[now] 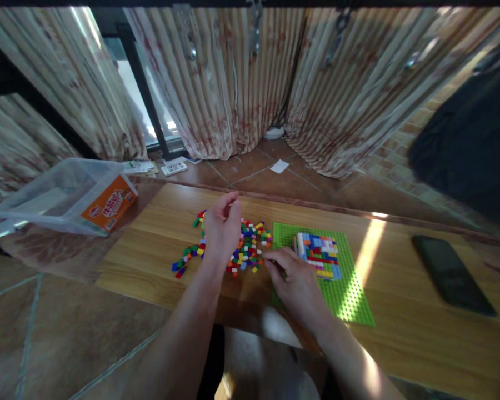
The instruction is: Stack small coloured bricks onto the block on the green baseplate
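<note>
Now the left hand curls over toy bricks strewn on the wooden table, the right hand bunches between them and the green baseplate; whether either grips anything, I can't tell. They look light, stiff, slick: best pinched by opposite sides.

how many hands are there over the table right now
2: the left hand over the loose bricks, and the right hand at the green plate's left side, next to the brick block. No others show.
</note>
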The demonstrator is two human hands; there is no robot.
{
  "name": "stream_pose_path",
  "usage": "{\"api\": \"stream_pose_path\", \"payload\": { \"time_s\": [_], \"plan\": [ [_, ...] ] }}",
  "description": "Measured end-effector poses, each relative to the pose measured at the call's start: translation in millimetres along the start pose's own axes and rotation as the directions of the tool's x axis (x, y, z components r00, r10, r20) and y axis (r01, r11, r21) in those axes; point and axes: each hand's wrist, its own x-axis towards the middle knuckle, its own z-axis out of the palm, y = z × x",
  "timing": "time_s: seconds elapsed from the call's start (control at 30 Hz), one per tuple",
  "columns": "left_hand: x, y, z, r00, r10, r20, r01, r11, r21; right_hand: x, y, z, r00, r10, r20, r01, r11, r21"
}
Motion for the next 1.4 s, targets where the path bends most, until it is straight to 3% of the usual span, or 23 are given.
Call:
{"api": "stream_pose_path", "payload": {
  "time_s": [0.17, 0.57, 0.8, 0.93, 1.1, 1.4],
  "plan": [
    [-0.1, -4.5, -3.8, 1.0, -0.004, 0.007, 0.005, 1.0, -0.015, 1.9, 4.8, 12.4, 0.999, 0.039, 0.034, -0.033, 0.986, -0.162],
    [1.6, -0.2, -11.5, 0.999, -0.042, 0.009, 0.042, 0.999, -0.02, 2.6, 1.9, 31.2, 0.987, 0.096, 0.132, -0.08, 0.99, -0.119],
    [1.3, -0.1, -11.7, 0.998, -0.055, 0.023, 0.056, 0.998, -0.029, 3.9, 7.5, 30.1, 0.999, 0.04, -0.015, -0.042, 0.986, -0.161],
    [1.7, -2.1, -10.7, 0.998, -0.052, 0.029, 0.052, 0.998, -0.024, 1.5, 0.8, 34.1, 0.998, 0.001, 0.057, 0.005, 0.993, -0.115],
    [0.7, -5.5, -9.9, 0.998, -0.04, 0.045, 0.041, 0.999, -0.024, 0.0, -2.9, 41.2, 0.988, 0.008, 0.154, 0.021, 0.983, -0.181],
    [0.1, -6.1, -10.2, 0.994, -0.044, 0.098, 0.043, 0.999, 0.012, 1.7, -6.2, 40.7, 0.982, 0.032, 0.184, 0.019, 0.963, -0.27]
  ]
}}
